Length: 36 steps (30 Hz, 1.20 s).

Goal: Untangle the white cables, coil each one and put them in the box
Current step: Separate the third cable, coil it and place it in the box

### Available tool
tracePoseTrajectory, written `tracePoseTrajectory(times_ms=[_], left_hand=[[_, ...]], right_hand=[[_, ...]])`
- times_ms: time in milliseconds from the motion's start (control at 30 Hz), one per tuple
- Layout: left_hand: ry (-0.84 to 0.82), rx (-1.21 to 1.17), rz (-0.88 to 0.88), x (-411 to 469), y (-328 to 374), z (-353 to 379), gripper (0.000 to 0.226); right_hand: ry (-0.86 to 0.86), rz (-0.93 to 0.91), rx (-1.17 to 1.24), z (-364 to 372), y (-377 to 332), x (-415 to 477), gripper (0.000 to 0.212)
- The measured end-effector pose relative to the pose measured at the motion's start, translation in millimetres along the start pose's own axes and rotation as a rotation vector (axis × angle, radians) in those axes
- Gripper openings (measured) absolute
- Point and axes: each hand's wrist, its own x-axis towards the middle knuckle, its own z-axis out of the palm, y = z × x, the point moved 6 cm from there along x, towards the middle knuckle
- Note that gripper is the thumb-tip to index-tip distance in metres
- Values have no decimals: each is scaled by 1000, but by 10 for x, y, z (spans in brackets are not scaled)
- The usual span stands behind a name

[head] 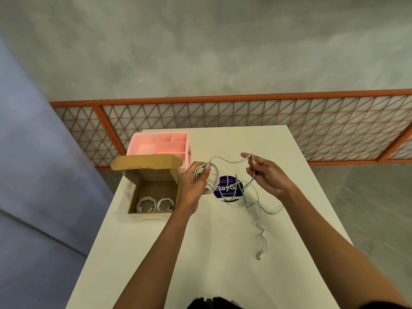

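Observation:
My left hand (194, 186) grips a partly wound coil of white cable (209, 175) above the white table. From the coil the cable arcs right to my right hand (265, 175), which pinches it between thumb and fingers. More loose white cable (258, 210) trails down the table and ends in a plug (259, 258). The open cardboard box (133, 195) stands left of my left hand. Two coiled white cables (146, 205) (165, 205) lie side by side in it.
A pink divided organiser tray (138, 141) sits behind the box at the table's far left. A round purple sticker (227, 188) lies on the table (223, 264) under the cable. An orange lattice railing (267, 121) runs beyond the far edge.

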Motion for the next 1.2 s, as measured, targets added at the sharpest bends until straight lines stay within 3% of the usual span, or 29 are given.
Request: tracePoseTrajectory(times_ms=[167, 300, 733, 1033, 1200], left_hand=[[-103, -35, -32, -52, 11, 99, 14], [-115, -30, -36, -66, 17, 129, 16], [-269, -92, -75, -120, 15, 231, 11], [-102, 98, -4, 0, -148, 125, 13], [-79, 102, 16, -6, -208, 105, 11]], right_hand=[[198, -138, -448, 49, 74, 47, 20], [312, -160, -376, 125, 46, 81, 14], [127, 145, 49, 298, 293, 77, 22], [23, 193, -159, 439, 438, 23, 11], [-23, 345, -343, 479, 495, -50, 13]])
